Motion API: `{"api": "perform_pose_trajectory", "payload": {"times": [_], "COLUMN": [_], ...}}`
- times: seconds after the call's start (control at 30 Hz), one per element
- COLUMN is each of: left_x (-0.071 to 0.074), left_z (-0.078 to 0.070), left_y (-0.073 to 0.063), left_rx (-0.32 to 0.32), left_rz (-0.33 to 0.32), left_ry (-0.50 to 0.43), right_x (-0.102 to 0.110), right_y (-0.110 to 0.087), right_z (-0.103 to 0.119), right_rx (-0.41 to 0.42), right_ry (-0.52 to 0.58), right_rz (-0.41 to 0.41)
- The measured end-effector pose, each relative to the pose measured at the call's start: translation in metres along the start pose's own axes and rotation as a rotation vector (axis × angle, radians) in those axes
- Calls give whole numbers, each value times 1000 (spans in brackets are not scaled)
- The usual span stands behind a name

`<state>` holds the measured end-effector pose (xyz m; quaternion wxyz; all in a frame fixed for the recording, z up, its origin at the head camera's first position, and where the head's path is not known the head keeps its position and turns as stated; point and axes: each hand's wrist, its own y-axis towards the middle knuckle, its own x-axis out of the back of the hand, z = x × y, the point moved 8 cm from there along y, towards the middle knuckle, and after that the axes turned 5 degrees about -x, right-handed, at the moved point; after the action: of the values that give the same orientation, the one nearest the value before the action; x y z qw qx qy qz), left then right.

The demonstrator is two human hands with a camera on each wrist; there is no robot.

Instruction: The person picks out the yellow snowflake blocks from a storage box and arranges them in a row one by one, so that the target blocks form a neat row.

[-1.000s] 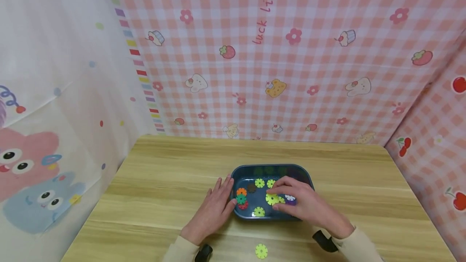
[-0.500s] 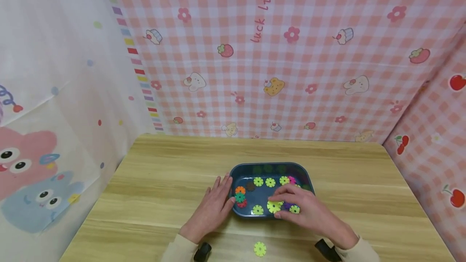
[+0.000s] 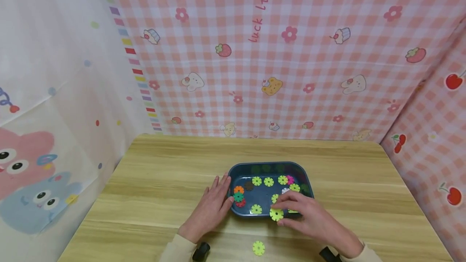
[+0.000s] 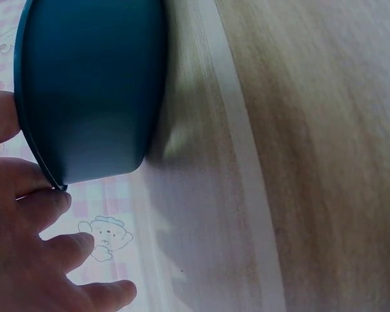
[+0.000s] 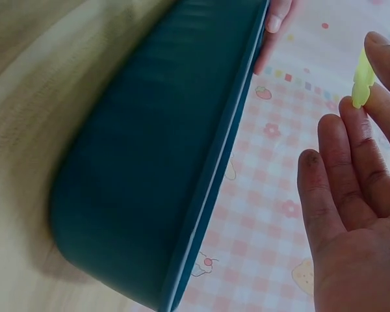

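Observation:
My right hand (image 3: pixel 306 217) pinches a yellow-green notched plastic disc (image 3: pixel 276 214) between thumb and fingers, over the near rim of the dark blue tray (image 3: pixel 267 216). In the right wrist view the disc (image 5: pixel 362 81) appears edge-on above the rim, and the other fingers are extended. My left hand (image 3: pixel 209 209) rests against the tray's left rim with its fingers fairly straight. The left wrist view has those fingertips right at the rim. Inside the tray lie several yellow-green discs, with an orange disc (image 3: pixel 238 189), a green disc (image 3: pixel 238 197) and a red disc (image 3: pixel 240 203) overlapping at the left.
One yellow-green disc (image 3: pixel 259 248) lies on the wooden table (image 3: pixel 174 161), in front of the tray. A brown disc (image 3: pixel 249 186) and a magenta disc (image 3: pixel 290 179) are also in the tray. Patterned curtains (image 3: pixel 247 68) stand behind and beside the table.
My right hand has brought the pinched disc from mid-tray toward me to the near rim, uncovering discs at the tray's right. The left hand stays at the rim.

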<state>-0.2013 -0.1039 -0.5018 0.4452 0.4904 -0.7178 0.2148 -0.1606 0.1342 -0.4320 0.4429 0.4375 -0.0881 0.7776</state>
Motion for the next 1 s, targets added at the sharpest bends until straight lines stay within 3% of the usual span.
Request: {"api": "perform_pose_trajectory", "payload": {"times": [0.37,0.6,0.8,1.0], "left_x": [0,-1,0,0], "left_z": [0,0,-1,-1], "left_y": [0,0,-1,-1], "left_rx": [-3,-4,-8,-7], "left_rz": [0,2,-4,-2], "left_ry": [-3,-1,1,3], "right_x": [-5,-10,-14,-24], "right_y": [-9,-16,-19,-24], "right_z": [3,2,2,-3], "right_rx": [45,-6,13,-66], "right_ry": [5,43,74,125], "right_rz": [1,55,66,142]}}
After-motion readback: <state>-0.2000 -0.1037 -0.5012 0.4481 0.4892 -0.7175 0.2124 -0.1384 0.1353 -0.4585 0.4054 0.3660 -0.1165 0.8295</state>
